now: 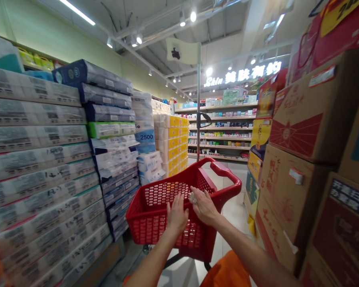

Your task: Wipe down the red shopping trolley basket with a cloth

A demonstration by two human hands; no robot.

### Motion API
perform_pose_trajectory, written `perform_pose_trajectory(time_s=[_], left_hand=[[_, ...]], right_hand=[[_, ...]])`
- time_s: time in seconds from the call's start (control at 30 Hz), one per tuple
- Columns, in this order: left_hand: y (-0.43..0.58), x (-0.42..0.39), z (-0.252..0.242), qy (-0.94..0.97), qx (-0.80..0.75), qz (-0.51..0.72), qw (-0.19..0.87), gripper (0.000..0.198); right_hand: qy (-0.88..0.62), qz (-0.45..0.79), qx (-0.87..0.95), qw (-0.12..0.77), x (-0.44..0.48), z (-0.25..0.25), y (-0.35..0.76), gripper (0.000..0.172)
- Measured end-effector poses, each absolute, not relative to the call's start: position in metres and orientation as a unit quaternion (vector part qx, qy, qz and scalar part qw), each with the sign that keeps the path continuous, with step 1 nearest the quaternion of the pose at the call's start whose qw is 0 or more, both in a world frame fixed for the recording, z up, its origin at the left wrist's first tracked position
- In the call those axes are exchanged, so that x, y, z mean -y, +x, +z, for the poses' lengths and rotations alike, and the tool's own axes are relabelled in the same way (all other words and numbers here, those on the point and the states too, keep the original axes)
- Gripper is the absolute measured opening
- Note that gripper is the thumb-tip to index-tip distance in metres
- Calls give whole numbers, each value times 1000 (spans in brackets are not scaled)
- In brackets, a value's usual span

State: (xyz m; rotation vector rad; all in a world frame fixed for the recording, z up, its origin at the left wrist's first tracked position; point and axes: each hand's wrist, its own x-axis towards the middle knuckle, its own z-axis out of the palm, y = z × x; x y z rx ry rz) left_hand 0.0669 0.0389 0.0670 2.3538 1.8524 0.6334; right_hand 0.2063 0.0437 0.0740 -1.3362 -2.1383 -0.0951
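A red plastic shopping cart [149, 227] stands in the aisle in front of me, its handle [231, 175] toward the right. My left hand [178, 215] is at the cart's near side, fingers stretched out and holding nothing. Beside it, my right hand [205, 207] lies over the near rim with its fingers extended. A small pale lumpy thing [192, 198] shows by the right hand's fingers; whether it is worn or lies behind them I cannot tell. The part of the basket behind my hands is hidden.
Stacked tissue packs [38, 127] wall the left side, with yellow-and-white packs [175, 133] farther on. Cardboard cartons [287, 187] are piled close on the right. A pole with a flag [182, 52] rises beyond the cart. Stocked shelves [224, 129] stand at the back.
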Motion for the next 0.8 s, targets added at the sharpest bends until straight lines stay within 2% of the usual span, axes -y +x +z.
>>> perform_pose_trajectory(time_s=[0.13,0.23,0.37,0.5,0.7,0.8], left_hand=[[119,-53,74,812,-519,256,76,52],[136,-64,66,803,-523,279,54,40],[77,-73,37,789,-532,307,-6,34],[4,-74,15,733,-605,305,-52,36],[44,-72,15,802,-507,313,-44,42],[29,-76,13,803,-516,295,-45,44]], right_hand=[[-509,14,778,368,-49,86,228,54],[-534,-75,759,364,-52,84,248,50],[-548,-174,758,307,-48,76,257,39],[-558,-222,742,299,-42,71,245,30],[-549,-221,746,306,-39,68,228,25],[-541,-212,752,310,-40,68,228,24]])
